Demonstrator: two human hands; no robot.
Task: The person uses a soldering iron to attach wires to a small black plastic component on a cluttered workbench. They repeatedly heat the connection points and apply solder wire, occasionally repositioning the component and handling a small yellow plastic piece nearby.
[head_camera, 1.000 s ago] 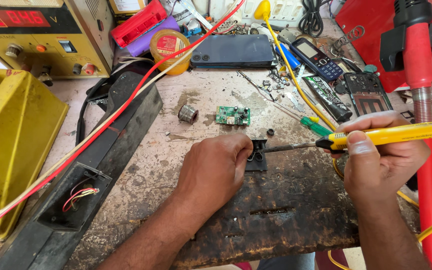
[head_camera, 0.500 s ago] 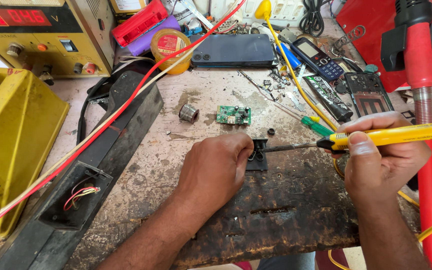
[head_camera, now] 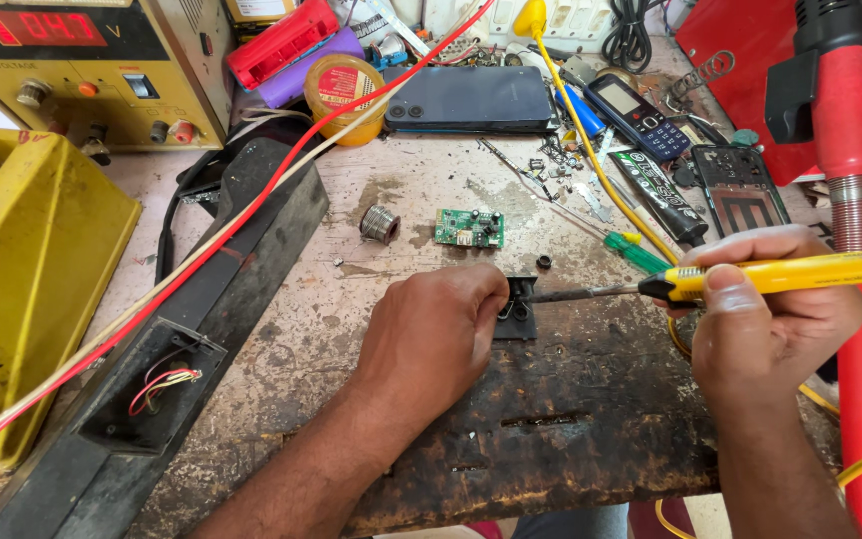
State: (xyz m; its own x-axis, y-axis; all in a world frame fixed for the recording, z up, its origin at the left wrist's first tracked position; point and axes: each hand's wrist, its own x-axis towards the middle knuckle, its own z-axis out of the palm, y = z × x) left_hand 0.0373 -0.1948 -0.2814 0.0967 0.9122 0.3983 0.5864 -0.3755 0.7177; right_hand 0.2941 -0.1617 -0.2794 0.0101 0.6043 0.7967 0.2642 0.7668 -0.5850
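Note:
My left hand (head_camera: 436, 334) rests on the scorched wooden bench (head_camera: 571, 419), its fingertips pinching a thin wire against a small black plastic part (head_camera: 521, 307). My right hand (head_camera: 765, 314) grips a yellow-handled soldering iron (head_camera: 800, 272); its dark metal tip (head_camera: 576, 293) points left and touches the black part. A small green circuit board (head_camera: 470, 228) and a spool of solder wire (head_camera: 379, 224) lie just beyond my left hand.
A long black speaker housing (head_camera: 202, 339) with red and white cables lies at left beside a yellow case (head_camera: 22, 289). A bench power supply (head_camera: 82, 70), a yellow tin (head_camera: 344, 88), a dark smartphone (head_camera: 471, 98), a keypad phone (head_camera: 639, 116) and a red hot-air tool (head_camera: 840, 150) ring the work spot.

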